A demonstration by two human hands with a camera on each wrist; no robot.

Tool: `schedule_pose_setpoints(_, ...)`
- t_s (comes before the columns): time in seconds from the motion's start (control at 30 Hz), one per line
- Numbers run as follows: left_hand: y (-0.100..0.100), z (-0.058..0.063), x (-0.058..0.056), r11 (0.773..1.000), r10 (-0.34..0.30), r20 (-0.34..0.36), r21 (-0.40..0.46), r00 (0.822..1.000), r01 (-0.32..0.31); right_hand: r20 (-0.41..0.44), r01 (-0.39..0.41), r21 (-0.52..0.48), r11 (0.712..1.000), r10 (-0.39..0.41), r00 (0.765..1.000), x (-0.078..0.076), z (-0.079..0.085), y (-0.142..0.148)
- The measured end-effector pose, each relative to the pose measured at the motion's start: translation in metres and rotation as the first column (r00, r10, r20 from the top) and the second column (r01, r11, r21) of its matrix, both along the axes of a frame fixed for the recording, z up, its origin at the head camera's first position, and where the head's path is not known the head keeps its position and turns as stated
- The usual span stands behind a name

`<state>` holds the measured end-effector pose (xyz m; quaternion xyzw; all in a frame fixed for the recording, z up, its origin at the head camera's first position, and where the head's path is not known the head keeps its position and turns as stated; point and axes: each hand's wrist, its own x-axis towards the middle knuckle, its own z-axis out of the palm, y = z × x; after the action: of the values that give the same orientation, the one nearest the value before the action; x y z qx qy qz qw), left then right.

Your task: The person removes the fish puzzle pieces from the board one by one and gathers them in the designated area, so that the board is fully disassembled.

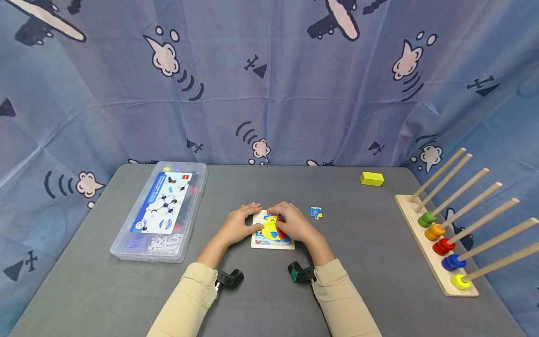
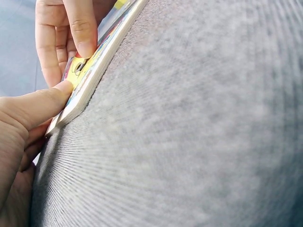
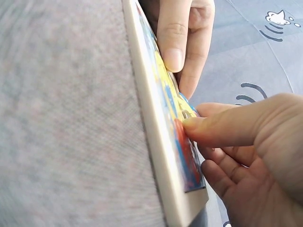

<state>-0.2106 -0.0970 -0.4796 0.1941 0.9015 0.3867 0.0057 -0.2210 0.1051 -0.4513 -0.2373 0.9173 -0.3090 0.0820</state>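
Square pale-wood picture-puzzle board (image 3: pixel 147 113): we see a smooth matt edge, a shinier printed face.
Grey cloth-covered counter (image 1: pixel 261 299): matt, finely ribbed.
Clear rectangular plastic case (image 1: pixel 189 220): smooth, glossy.
Blue aeroplane-print cloth curtain (image 1: pixel 294 107): matt, creased.
Pale wooden peg rack (image 1: pixel 435 265): smooth; we find its multicoloured round rings (image 1: pixel 441 248) glossy.

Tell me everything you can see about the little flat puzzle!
The puzzle is a flat, squarish board with a pale, wood-like border and a bright yellow, red and blue picture. It lies on the grey table. The left grip and right grip hold it, thumbs on top, hiding part of the picture.
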Motion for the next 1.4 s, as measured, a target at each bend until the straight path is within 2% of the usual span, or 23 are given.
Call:
schedule_pose_setpoints(0.23, 0.001, -0.001, 0.000, 1.000, 0.001, 0.015, -0.009, 1.000, -0.001, 0.002, 0.001, -0.013, 1.000, -0.001, 1.000, -0.001, 0.001, 0.004)
schedule_pose_setpoints(0.57, 0.001, 0.000, 0.001, 1.000, 0.008, 0.020, -0.007, 1.000, -0.008, 0.013, 0.025, -0.066, 0.997, -0.024, 1.000, -0.001, 0.013, 0.021)
schedule_pose_setpoints(0.9, 0.001, -0.001, 0.001, 1.000, 0.007, 0.002, 0.000, 1.000, -0.007, 0.032, 0.078, -0.121, 0.990, -0.074, 0.997, -0.003, 0.024, 0.053)
schedule_pose_setpoints(1.07, 0.001, -0.002, 0.000, 1.000, 0.004, -0.003, 0.001, 1.000, -0.004, -0.010, 0.094, -0.140, 0.986, -0.096, 0.995, -0.007, 0.023, 0.076)
schedule_pose_setpoints(1.4, 0.001, -0.003, 0.000, 1.000, 0.003, -0.006, -0.002, 1.000, -0.003, 0.002, 0.147, -0.162, 0.976, -0.149, 0.989, -0.008, 0.018, 0.108)
